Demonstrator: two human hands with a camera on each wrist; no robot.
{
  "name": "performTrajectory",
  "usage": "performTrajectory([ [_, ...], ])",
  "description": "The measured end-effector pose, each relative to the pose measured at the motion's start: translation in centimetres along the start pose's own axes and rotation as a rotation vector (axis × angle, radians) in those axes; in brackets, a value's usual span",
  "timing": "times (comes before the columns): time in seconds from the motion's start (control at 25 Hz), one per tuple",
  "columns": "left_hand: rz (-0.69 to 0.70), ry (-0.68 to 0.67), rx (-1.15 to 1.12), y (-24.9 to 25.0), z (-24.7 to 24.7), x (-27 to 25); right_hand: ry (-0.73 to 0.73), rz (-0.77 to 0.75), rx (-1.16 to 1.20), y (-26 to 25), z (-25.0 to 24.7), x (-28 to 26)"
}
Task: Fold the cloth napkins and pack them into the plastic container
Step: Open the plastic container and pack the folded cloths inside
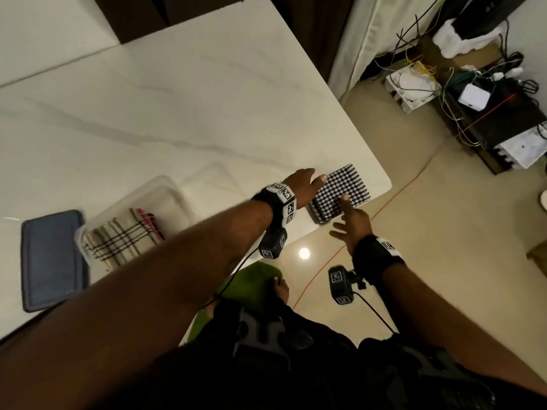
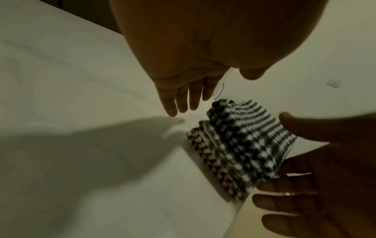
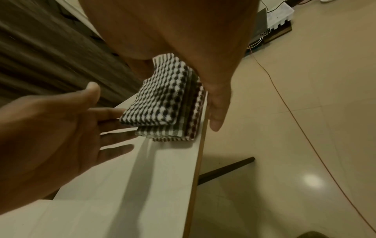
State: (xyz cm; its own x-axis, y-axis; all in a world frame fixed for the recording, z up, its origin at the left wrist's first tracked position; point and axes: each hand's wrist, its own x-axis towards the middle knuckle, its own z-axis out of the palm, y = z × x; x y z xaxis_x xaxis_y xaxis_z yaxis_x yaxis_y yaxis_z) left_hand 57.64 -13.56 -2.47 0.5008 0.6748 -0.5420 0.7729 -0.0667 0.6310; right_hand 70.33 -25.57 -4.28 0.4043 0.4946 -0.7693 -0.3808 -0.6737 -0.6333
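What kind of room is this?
Probably a room in a home: a white marble-look table, curtains, a shiny tiled floor, and a tangle of cables and small white boxes in the corner.

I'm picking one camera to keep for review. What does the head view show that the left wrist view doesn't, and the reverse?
Only the head view shows the plastic container holding folded napkins, and the blue lid beside it. Only the left wrist view shows the stack's layered edges, with a brown-checked napkin at the bottom. Both show the checked napkin stack near the table edge with both hands open around it.
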Motion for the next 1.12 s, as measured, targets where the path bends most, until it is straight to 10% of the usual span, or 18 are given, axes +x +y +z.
performTrajectory([
  [0.36,-0.096,-0.036,-0.129,-3.4,5.2,-3.6,0.029,-0.076,-0.127,3.3,0.7,0.6],
  [0.76,-0.216,0.272,-1.385,-13.3,-6.1,-16.0,-0.807,-0.240,-0.119,-4.3,14.9,-10.1],
  [0.92,-0.296,0.545,-1.256,-19.9,-10.3,-21.1,-0.851,-0.308,-0.464,-2.8,24.2,-12.2],
  [1.12,-0.389,0.501,-0.777,-24.3,-12.1,-23.5,-0.604,-0.483,-0.843,0.8,30.7,-12.7],
])
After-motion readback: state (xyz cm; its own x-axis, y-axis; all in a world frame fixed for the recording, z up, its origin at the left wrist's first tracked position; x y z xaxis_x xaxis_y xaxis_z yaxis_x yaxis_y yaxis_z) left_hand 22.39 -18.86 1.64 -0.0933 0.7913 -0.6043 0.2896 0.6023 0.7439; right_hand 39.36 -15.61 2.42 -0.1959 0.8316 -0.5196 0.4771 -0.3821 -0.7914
